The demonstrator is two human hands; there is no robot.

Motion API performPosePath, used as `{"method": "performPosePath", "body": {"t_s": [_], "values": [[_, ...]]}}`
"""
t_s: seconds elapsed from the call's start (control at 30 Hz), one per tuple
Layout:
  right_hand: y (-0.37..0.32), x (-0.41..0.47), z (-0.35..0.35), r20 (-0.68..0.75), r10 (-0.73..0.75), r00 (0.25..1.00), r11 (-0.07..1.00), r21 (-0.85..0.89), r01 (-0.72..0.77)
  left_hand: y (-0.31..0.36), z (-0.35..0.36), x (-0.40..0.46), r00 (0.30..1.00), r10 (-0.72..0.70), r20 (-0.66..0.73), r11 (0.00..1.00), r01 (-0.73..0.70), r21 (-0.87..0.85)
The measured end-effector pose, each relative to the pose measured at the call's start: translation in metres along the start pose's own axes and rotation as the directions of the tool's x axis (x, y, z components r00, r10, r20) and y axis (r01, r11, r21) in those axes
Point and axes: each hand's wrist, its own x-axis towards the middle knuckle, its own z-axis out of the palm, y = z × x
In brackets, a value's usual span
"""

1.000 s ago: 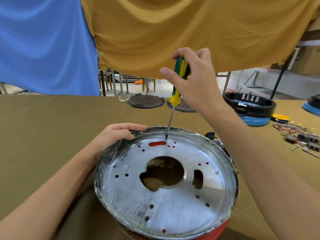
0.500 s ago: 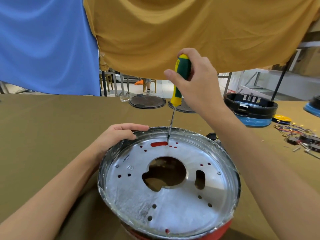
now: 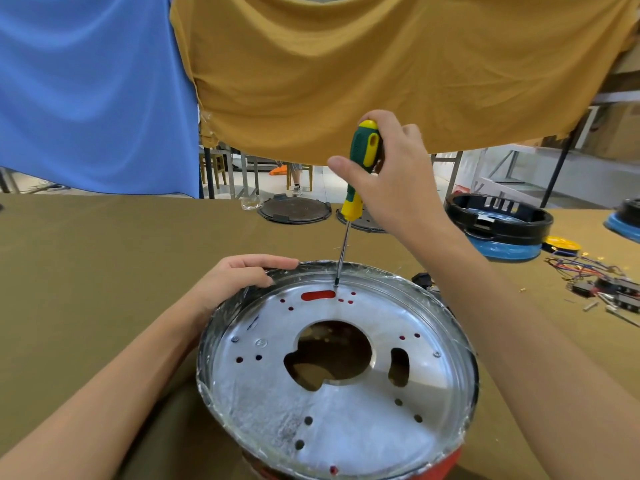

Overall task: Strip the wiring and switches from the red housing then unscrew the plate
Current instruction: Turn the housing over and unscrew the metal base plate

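Note:
The red housing [image 3: 446, 460] stands near the table's front edge, with only a strip of red showing under a round silver plate [image 3: 263, 403] that fills its top. The plate has a large central cut-out and several small holes. My left hand [image 3: 239, 277] grips the plate's far left rim. My right hand [image 3: 394, 181] holds a green and yellow screwdriver [image 3: 360, 164] nearly upright. Its tip rests on the plate's far edge, just right of a red oblong slot [image 3: 318, 295]. Stripped wires and switches [image 3: 602, 282] lie in a heap at the right.
Two dark round discs [image 3: 294, 210] lie at the table's far edge. A black and blue housing [image 3: 502, 233] and a yellow disc [image 3: 562, 243] sit at the far right, with another blue one [image 3: 623, 220] at the frame edge. Blue and mustard cloths hang behind.
My right hand has shifted its grip on the screwdriver handle, turning it, with the tip staying at the same spot. My left hand stays on the rim.

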Motion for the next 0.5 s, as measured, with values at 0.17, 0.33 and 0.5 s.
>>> {"method": "performPosePath", "body": {"t_s": [0.17, 0.33, 0.5], "values": [[0.0007, 0.0035, -0.0054, 0.063, 0.043, 0.997, 0.992, 0.117, -0.05, -0.0007, -0.0006, 0.0003, 1.0, -0.001, 0.003, 1.0, 0.001, -0.021], [-0.0011, 0.0011, -0.0038, 0.024, 0.008, 1.0, 0.998, 0.069, -0.01, -0.0018, -0.0017, 0.001, 1.0, 0.0, 0.003, 1.0, 0.0, -0.02], [-0.0007, 0.005, -0.0111, -0.02, -0.004, 1.0, 1.0, -0.013, 0.004, 0.0, -0.0005, -0.0004, 1.0, -0.001, 0.002, 1.0, 0.001, -0.004]]}}
